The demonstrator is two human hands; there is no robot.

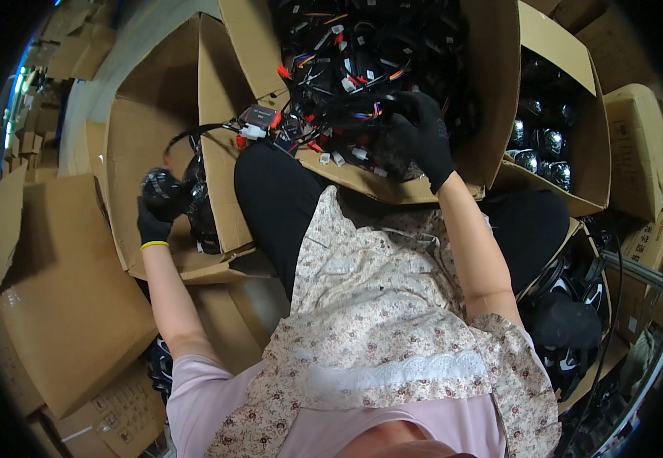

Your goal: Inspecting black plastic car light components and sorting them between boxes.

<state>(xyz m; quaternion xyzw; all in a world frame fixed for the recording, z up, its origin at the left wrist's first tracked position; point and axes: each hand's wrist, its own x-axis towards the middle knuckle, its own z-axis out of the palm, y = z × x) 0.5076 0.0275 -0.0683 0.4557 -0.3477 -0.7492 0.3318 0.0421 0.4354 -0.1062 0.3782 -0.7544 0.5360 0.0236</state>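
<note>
My left hand (153, 223), in a black glove with a yellow cuff, is closed on a black, rounded, shiny part (165, 191) over the left cardboard box (144, 122). A black cable (194, 130) arches from near that part to a white connector (253, 132) and small red-and-black modules (261, 116) at the box edges. My right hand (427, 141), also black-gloved, is over the large middle box (492, 99). Its thumb and fingers close round a dark cable with coloured wire ends (370, 112); dark parts beneath partly blend with the glove.
Wired black parts (362, 46) fill the middle box. More black parts (200, 206) stand in the left box. At right, a box (593, 145) holds shiny rounded parts (553, 145). A closed carton (72, 282) lies at left, and a metal frame (652, 278) stands at lower right.
</note>
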